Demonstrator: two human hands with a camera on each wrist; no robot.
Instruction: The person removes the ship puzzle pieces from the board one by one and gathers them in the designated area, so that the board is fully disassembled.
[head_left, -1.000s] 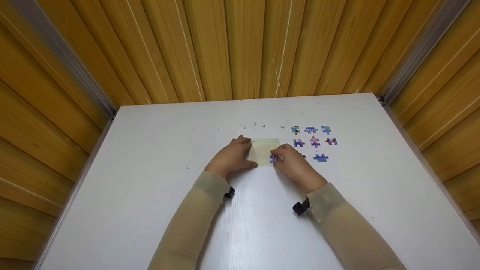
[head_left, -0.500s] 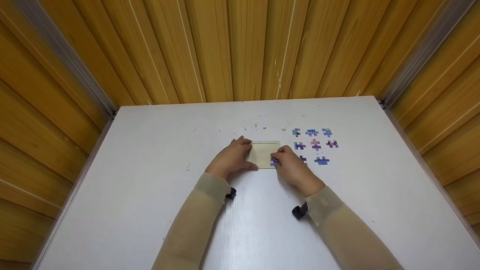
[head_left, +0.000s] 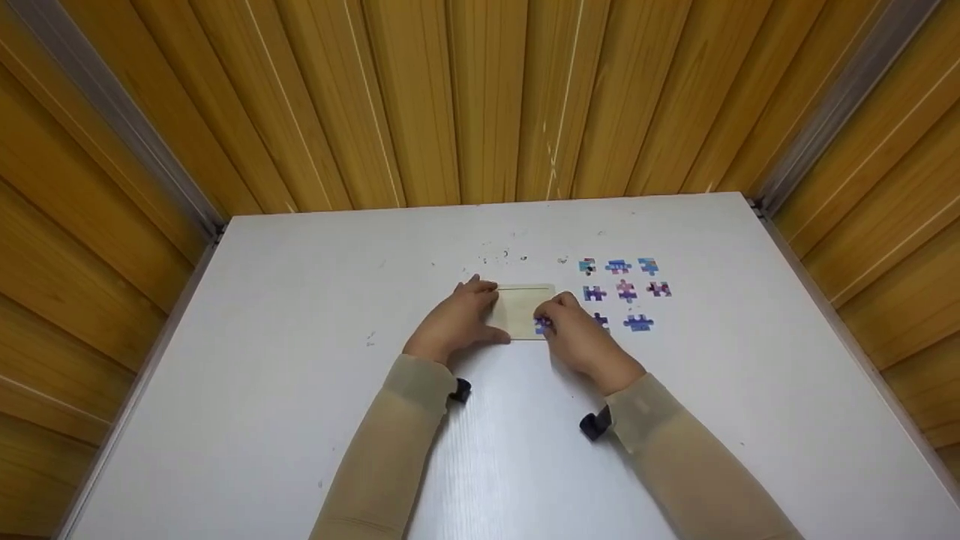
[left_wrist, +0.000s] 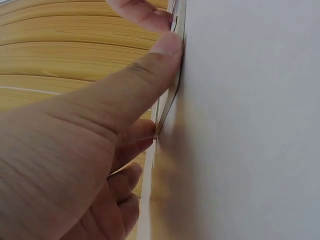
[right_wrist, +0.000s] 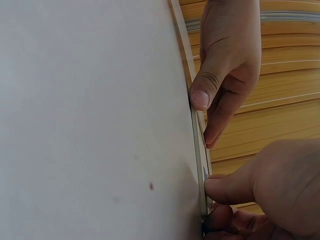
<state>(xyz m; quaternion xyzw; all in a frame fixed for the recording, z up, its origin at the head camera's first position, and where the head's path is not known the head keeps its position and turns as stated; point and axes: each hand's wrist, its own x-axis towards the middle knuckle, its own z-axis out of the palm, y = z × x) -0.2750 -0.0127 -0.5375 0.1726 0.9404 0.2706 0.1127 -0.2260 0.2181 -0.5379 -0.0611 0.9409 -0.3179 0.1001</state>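
My left hand grips the left part of a pale, shallow puzzle tray on the table, its thumb at the near edge and its fingers at the far left corner. In the left wrist view the thumb lies along the tray's edge. At the tray's near right corner, my right hand pinches a small purple-blue puzzle piece, partly hidden under the fingertips. The right wrist view shows that hand low at the tray's rim. The rest of the tray's floor is bare.
Several loose puzzle pieces lie in rows to the right of the tray, among them a pink one and a blue one. One purple piece is partly behind the right hand. Yellow wood-patterned walls surround the white table.
The right fingers have drawn in over the puzzle piece at the tray's corner, covering more of it. My left hand keeps its grip on the tray. The head view has shifted slightly.
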